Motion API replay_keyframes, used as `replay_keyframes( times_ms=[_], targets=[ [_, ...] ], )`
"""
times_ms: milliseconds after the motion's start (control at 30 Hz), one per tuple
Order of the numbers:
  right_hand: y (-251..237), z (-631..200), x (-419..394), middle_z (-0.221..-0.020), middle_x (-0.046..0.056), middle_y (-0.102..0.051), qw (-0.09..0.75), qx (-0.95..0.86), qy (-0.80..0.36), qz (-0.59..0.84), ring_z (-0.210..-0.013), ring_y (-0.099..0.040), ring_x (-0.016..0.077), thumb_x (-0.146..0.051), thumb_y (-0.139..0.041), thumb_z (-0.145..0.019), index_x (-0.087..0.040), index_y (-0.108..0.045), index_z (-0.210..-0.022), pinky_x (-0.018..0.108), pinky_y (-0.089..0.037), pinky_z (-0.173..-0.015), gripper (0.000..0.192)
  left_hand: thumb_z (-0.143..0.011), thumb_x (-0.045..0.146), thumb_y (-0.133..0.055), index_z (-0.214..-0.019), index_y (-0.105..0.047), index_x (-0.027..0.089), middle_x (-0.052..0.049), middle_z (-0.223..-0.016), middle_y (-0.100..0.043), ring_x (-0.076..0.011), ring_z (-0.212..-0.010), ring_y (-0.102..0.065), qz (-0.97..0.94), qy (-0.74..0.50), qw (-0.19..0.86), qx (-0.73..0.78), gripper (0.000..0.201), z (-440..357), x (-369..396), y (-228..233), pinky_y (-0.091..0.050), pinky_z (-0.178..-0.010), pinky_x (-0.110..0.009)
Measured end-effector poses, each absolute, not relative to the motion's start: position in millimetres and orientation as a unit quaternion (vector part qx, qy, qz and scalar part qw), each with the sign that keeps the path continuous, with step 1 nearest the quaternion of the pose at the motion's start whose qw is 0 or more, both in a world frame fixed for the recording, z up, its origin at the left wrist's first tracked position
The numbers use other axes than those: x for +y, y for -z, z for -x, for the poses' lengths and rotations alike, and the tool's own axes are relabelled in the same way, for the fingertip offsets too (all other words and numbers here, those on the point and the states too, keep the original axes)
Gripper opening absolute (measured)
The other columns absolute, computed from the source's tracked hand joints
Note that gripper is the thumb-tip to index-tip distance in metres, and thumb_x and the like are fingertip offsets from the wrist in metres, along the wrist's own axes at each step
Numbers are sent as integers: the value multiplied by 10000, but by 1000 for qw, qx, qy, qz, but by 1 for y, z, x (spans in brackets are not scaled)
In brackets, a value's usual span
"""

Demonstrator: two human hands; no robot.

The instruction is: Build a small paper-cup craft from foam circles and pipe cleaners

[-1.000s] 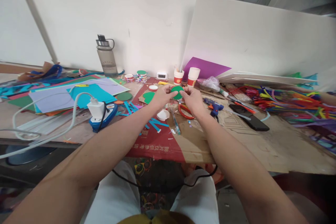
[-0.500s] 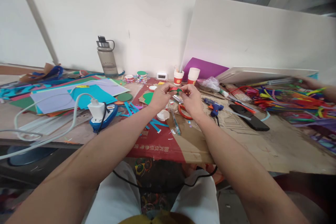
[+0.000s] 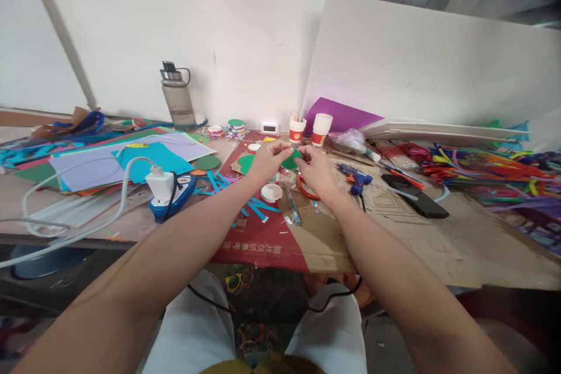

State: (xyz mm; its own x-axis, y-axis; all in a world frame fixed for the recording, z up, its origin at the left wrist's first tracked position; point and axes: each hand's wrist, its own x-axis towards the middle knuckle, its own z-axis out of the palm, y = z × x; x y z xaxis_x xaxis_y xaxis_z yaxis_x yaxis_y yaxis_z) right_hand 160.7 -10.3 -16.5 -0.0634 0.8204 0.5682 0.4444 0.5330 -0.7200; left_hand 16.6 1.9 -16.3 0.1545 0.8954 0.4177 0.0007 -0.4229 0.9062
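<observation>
Between my two hands is a small green disc point(image 3: 291, 159), its round green face turned up toward me. My left hand point(image 3: 268, 162) pinches its left edge between thumb and fingers. On the opposite edge, my right hand point(image 3: 316, 167) grips it the same way. Just below the hands lie a white round lid-like piece point(image 3: 272, 192) and a pen point(image 3: 293, 204). An orange-red ring point(image 3: 307, 188) is partly covered by my right hand. Left of my left hand rests another green circle point(image 3: 246, 163).
A blue glue gun point(image 3: 358, 180) and a black phone point(image 3: 414, 196) lie to the right, before heaped colourful pipe cleaners point(image 3: 486, 163). Leftward are a blue power socket point(image 3: 175, 198), coloured paper sheets point(image 3: 96, 160) and a water bottle point(image 3: 177, 96). Paper cups point(image 3: 322, 128) stand at the back.
The disc has been tilted, so its green face shows where a red edge was visible before. At the far right, another person's hand has gone from the pipe cleaners.
</observation>
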Motion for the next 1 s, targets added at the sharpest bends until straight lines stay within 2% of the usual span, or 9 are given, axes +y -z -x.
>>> replay_keyframes(
  times_ms=[333, 433, 600, 667, 800, 1000],
  targets=[
    [19, -159, -9, -778, 14, -613, 516, -711, -194, 437, -724, -529, 160, -210, -561, -732, -196, -608, -788, 306, -432, -734, 75, -736, 334, -691, -764, -620, 168, 5, -708, -584, -118, -620, -540, -595, -563, 436, 373, 182, -17, 3, 18, -475, -467, -211],
    [22, -160, -5, -734, 1, -603, 531, -670, -286, 432, -649, -514, 142, -277, -560, -753, -194, -606, -785, 291, -438, -664, 100, -755, 351, -705, -818, -622, 162, -6, -743, -614, -121, -627, -571, -575, -553, 477, 368, 217, -19, 2, 17, -499, -491, -225],
    [27, -162, 6, -712, -14, -589, 563, -573, -441, 400, -587, -502, 120, -489, -572, -769, -198, -596, -790, 268, -439, -568, 293, -801, 277, -676, -862, -623, 133, -27, -772, -654, -127, -619, -615, -531, -543, 548, 350, 165, -21, 3, 18, -546, -548, -268],
    [29, -162, 8, -724, -15, -599, 559, -561, -457, 403, -591, -510, 116, -462, -616, -738, -196, -595, -786, 263, -442, -563, 271, -791, 243, -688, -873, -633, 121, -36, -775, -667, -126, -610, -618, -534, -538, 547, 355, 156, -21, 4, 20, -551, -556, -274],
    [28, -162, 8, -711, -26, -610, 560, -549, -445, 432, -611, -534, 114, -257, -647, -661, -190, -605, -786, 253, -450, -572, 148, -762, 250, -732, -906, -652, 114, -52, -789, -685, -139, -629, -635, -551, -537, 533, 354, 214, -21, 6, 22, -547, -565, -274],
    [26, -162, 7, -718, -33, -621, 570, -532, -483, 399, -596, -535, 99, -237, -645, -658, -180, -608, -789, 248, -461, -571, 148, -778, 274, -714, -907, -662, 120, -56, -822, -695, -145, -660, -647, -552, -532, 548, 334, 207, -20, 5, 21, -515, -556, -248]
  ],
)
